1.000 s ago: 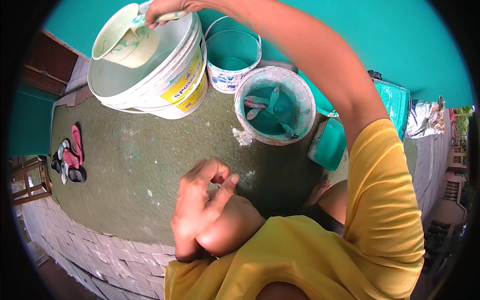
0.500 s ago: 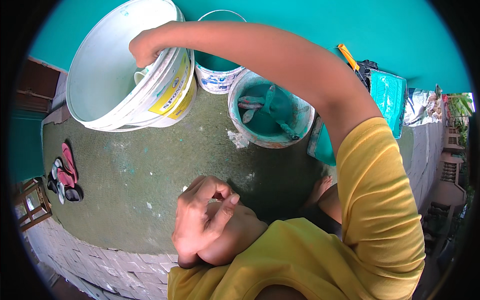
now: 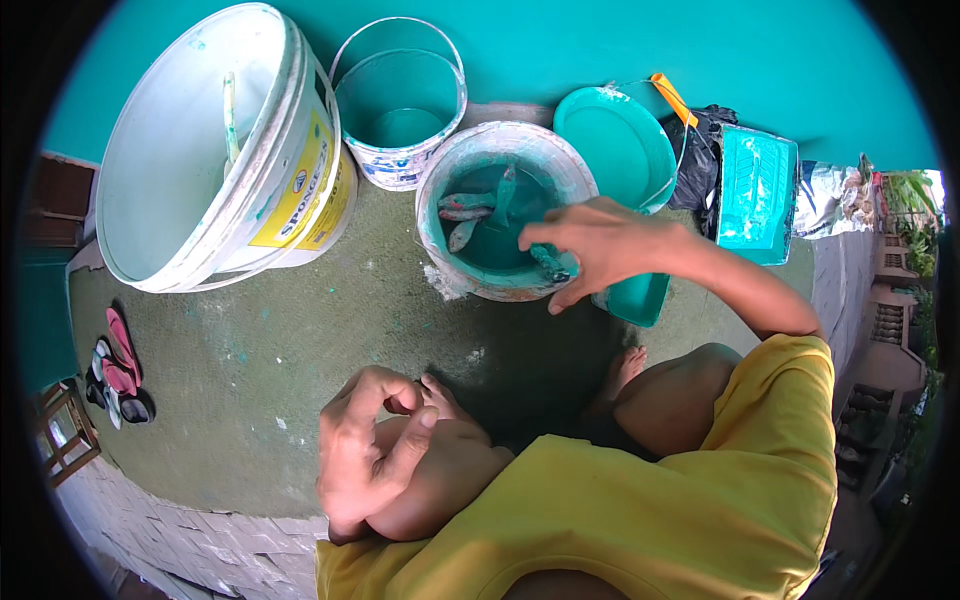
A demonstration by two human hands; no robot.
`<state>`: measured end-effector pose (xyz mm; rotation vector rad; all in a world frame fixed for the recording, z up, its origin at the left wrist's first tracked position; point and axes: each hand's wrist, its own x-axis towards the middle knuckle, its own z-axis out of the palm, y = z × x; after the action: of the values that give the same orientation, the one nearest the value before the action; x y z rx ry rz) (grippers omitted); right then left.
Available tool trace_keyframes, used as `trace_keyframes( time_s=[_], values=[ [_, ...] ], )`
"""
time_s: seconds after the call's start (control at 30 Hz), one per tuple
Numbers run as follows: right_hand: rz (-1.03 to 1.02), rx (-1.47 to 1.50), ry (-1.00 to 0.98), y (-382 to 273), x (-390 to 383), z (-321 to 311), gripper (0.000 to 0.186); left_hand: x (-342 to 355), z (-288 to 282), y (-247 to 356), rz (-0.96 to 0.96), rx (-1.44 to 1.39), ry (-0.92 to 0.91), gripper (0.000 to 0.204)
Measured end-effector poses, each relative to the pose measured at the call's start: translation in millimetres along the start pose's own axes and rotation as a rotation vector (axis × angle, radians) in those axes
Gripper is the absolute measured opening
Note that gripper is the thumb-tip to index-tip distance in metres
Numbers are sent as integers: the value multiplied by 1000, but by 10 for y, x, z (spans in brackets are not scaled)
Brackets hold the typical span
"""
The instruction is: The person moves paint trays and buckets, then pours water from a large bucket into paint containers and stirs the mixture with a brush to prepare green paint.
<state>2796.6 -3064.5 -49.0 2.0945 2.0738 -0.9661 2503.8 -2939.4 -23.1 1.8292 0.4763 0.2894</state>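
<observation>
My right hand (image 3: 590, 245) reaches over the rim of a paint-smeared round tub (image 3: 440, 255), its fingers and thumb spread. Between them is the dark, green-stained end of a handle (image 3: 548, 262); whether they touch it I cannot tell. In the tub's greenish liquid lie several paint-stained brush handles (image 3: 503, 195). My left hand (image 3: 370, 450) rests by my left knee, fingers curled towards the thumb, with nothing visible in it. A large white bucket (image 3: 130, 220) leans at the left, a pale green-stained handle (image 3: 230, 115) standing inside it.
Behind the tub are a smaller pail (image 3: 365, 165) with green paint and a green-coated basin (image 3: 620, 150). A paint tray (image 3: 755, 195) and a black plastic bag (image 3: 703, 150) stand at right against the teal wall (image 3: 560, 45). Slippers (image 3: 122, 350) lie on the floor at left.
My right hand has left the large white bucket and moved right and nearer, to the tub. A handle now shows inside the white bucket. My left hand keeps its curled pose.
</observation>
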Motion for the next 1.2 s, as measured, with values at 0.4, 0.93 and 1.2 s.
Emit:
trace_keyframes(
  time_s=[0.4, 0.93, 1.2],
  values=[
    [-140, 183, 291, 1077, 286, 565, 22, 6, 265, 683, 222, -52, -1383, 29],
    [307, 1061, 857, 1204, -1497, 448, 18, 535, 971, 1024, 151, 104, -1652, 15],
    [628, 435, 992, 1373, -2273, 1647, 15, 1149, 2380, -275, -326, 66, -1444, 22]
  ],
)
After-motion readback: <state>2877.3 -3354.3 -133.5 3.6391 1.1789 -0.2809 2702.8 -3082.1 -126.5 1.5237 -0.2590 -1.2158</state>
